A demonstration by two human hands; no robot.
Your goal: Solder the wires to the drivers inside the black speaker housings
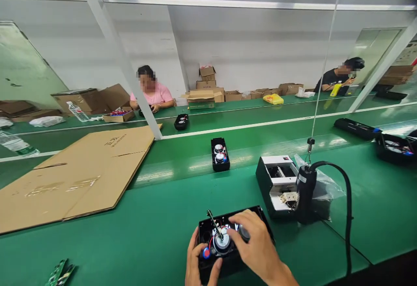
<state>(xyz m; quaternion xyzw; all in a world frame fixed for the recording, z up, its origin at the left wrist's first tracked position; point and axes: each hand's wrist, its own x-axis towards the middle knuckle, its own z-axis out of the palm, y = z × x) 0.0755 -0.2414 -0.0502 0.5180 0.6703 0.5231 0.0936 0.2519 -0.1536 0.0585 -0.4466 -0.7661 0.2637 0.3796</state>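
Between the fingers of 2 bare hands, a black housing [232, 269] is held open side up on a green work surface [146, 234]. Its left end is gripped by the left hand [194, 261], the fingers being clamped along the outer wall and the thumb laid at the near edge. Over the interior the right hand [257, 242] is bent, with thumb and forefinger curved and their tips set apart; whether anything is touched by those tips cannot be told. Just left of them a narrow circuit board [214, 222] is seen tilted (nearly edge-on to the camera), its lower end over a silver speaker driver [222, 243]. Beside the left fingertips a blue-and-red component [206, 252] is shown, and under the right fingers a dark round part [244, 233] is partly covered.

Ahead and to the right of the right fingers, a black-and-white bench machine [278, 160] is placed; beside it a black corded tool [306, 190] is suspended, with a clear plastic bag [325, 186] behind. Straight ahead of the fingers, well apart, a similar housing [220, 167] with 2 drivers is set. Well left of the left fingers, loose green boards [60, 273] are laid, and beyond these a flat cardboard sheet [94, 160] is spread.
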